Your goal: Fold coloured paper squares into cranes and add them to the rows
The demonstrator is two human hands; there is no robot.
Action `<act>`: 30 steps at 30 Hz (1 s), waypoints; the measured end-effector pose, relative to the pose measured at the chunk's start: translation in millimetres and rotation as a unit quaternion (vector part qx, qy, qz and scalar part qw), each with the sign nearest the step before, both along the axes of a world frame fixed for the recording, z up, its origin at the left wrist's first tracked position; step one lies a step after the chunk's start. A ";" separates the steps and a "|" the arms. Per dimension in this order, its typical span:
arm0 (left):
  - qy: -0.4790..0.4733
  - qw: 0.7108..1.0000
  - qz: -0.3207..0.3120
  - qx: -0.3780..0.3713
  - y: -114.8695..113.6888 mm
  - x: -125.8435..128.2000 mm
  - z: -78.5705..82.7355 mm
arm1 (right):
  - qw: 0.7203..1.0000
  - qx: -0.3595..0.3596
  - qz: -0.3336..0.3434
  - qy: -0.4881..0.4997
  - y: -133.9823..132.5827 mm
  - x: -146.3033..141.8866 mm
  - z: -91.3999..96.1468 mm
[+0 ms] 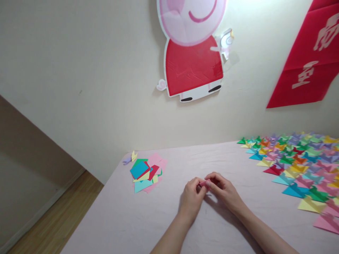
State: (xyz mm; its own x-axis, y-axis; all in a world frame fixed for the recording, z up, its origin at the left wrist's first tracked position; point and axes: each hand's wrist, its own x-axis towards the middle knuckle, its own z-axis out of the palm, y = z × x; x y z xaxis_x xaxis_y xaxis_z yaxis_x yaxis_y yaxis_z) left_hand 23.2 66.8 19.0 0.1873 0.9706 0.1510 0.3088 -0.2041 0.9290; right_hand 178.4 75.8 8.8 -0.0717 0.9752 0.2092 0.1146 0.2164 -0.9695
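Observation:
A small piece of folded pink paper (203, 183) is pinched between both hands, just above the middle of the table. My left hand (192, 192) has its thumb and fingers closed on the paper's left end. My right hand (224, 190) grips the other end between thumb and curled fingers. Most of the paper is covered by the fingers, so its folded shape cannot be made out. To the left of my hands lies a loose pile of coloured paper sheets (143, 185) in blue, green, red, yellow and pink.
Many folded paper figures (295, 190) stand in rows along the table's right side. A yellow and a purple folded piece (127, 161) lie at the far left corner. The pale pink tabletop (119, 218) meets the wall, which bears a pig cutout (194, 67) and a red banner (299, 74).

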 end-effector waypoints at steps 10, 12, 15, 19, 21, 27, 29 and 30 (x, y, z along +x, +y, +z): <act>0.145 0.989 0.030 0.017 -5.4 2.4 5.5 | 0.999 -0.020 -0.044 -0.015 0.7 2.4 3.6; 0.176 0.984 0.033 -0.002 -11.1 1.9 12.9 | 0.995 -0.005 -0.055 -0.081 0.6 3.2 2.3; 0.278 0.960 0.037 -0.001 -24.6 -1.0 22.1 | 0.973 0.048 -0.054 -0.220 -1.6 1.2 0.7; 0.401 0.911 0.034 0.090 -44.4 -11.8 20.4 | 0.924 0.099 -0.044 -0.367 -6.0 -4.4 -0.2; 0.412 0.897 -0.019 0.160 -50.3 -18.9 14.4 | 0.913 0.104 -0.045 -0.391 -7.0 -5.7 -0.7; 0.454 0.853 -0.107 0.232 -48.1 -29.5 6.3 | 0.904 0.113 -0.049 -0.410 -8.4 -4.3 -3.5; 0.461 0.849 -0.113 0.233 -46.0 -29.3 8.3 | 0.902 0.119 -0.047 -0.412 -9.7 -3.4 -4.5; 0.461 0.849 -0.112 0.233 -45.5 -29.1 9.3 | 0.902 0.121 -0.044 -0.413 -10.3 -2.9 -4.9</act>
State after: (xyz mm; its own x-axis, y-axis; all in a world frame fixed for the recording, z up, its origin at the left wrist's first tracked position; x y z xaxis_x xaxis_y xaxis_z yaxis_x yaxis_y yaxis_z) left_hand -5.9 21.3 28.4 0.6068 0.7702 0.1965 0.7657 -0.6327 0.1157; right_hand 175.4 65.5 3.9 -0.2250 0.9177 0.3273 0.8025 0.3650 -0.4720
